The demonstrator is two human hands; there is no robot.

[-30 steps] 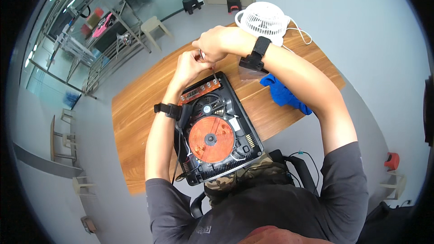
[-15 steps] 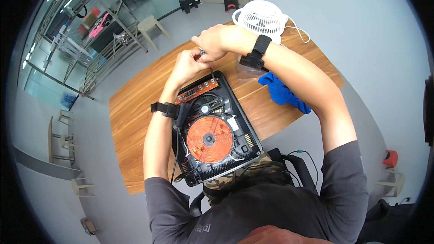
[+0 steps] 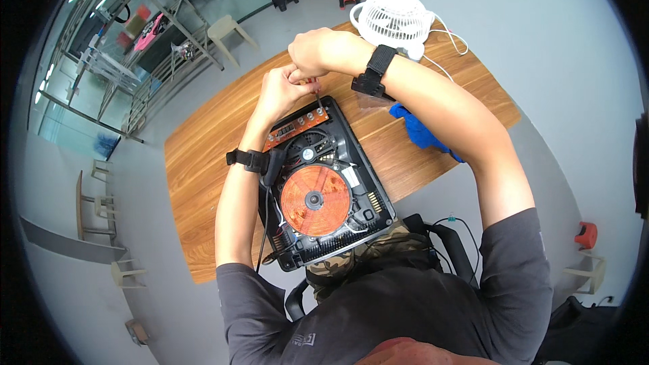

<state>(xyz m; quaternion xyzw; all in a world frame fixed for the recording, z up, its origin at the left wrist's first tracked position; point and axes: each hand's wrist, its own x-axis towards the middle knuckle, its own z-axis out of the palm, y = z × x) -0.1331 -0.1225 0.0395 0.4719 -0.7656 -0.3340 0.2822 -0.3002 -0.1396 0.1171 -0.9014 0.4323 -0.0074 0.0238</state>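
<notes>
An opened induction cooker (image 3: 365, 213) lies tilted on the table's near edge, with its round copper coil (image 3: 316, 201), cooling fan (image 3: 308, 154) and orange control board (image 3: 297, 128) exposed. Over the board's far right corner stands a screwdriver (image 3: 320, 100); its thin dark shaft points down to the board, while the handle is mostly covered by my fingers. My left hand (image 3: 282, 94) pinches the screwdriver low down. From above, my right hand (image 3: 318, 52) is closed round the handle's top, its fingers partly hidden behind the back of the hand.
On the wooden table (image 3: 209, 162), a white fan (image 3: 393, 20) with its cord stands at the far right. A blue cloth (image 3: 426, 136) and a clear plastic piece (image 3: 372, 103) lie beneath my right forearm. A dark cable (image 3: 262, 230) hangs past my left forearm.
My right hand has turned on the screwdriver, with its knuckles rolled over and the ring out of sight. My left hand keeps its pinch. The whole view has shifted slightly.
</notes>
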